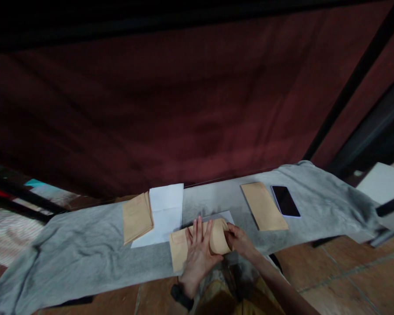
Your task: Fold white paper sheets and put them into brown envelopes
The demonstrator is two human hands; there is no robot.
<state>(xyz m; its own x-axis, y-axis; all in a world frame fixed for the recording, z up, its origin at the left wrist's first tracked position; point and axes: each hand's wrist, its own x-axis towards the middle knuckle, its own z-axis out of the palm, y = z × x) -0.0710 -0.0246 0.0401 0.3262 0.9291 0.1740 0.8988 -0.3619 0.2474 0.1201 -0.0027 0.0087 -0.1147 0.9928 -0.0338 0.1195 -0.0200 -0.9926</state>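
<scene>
Both hands on one curled brown envelope (pixel 219 241)

So the envelope's near the front edge of the worktop, which has a grey cloth (pixel 85 247) draped over it. Left hand (pixel 198 250) is flat on top of it, fingers spread, black band (pixel 181 297) on that wrist. Right hand (pixel 239 239) has hold of the right end, where the paper curls up, though some fingertips are hidden. A pale sheet (pixel 228 216) peeks out just behind. Over to the left, folded brown paper (pixel 137 218) overlaps some white paper (pixel 167 214). To the right, a flat tan envelope (pixel 264 206) lies beside a dark-screened phone (pixel 286 201).
</scene>
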